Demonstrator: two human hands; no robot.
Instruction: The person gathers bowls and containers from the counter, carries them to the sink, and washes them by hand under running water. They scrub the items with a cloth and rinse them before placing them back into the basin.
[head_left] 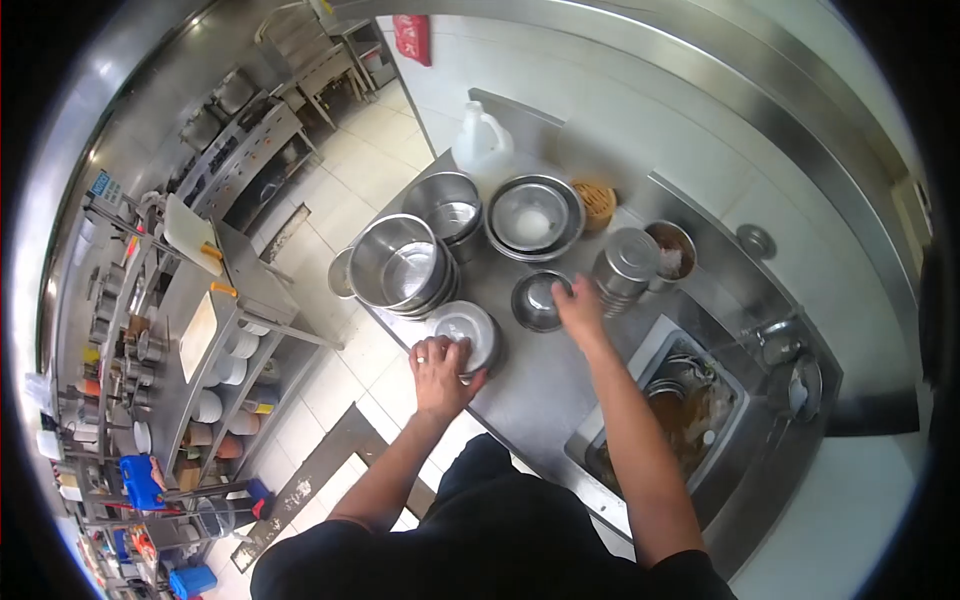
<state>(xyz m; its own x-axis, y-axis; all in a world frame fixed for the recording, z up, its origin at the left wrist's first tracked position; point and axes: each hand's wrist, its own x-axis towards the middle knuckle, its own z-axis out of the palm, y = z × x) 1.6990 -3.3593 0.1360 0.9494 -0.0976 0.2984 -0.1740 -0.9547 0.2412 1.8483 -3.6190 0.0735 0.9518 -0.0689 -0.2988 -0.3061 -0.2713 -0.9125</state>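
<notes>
My left hand is curled against the near side of a stack of small metal bowls at the counter's front edge, its fingers and thumb gripping the side. With my right hand I pinch the right rim of a small, shiny metal bowl resting on the steel counter. Right beside that hand stands a tall stack of metal bowls, turned upside down. Behind the small bowl lie wide nested metal basins.
Two groups of large metal pots stand at the left. A white plastic jug, a bamboo steamer piece and a metal container line the back. At right, a sink basin holds brownish water and dishes under a faucet.
</notes>
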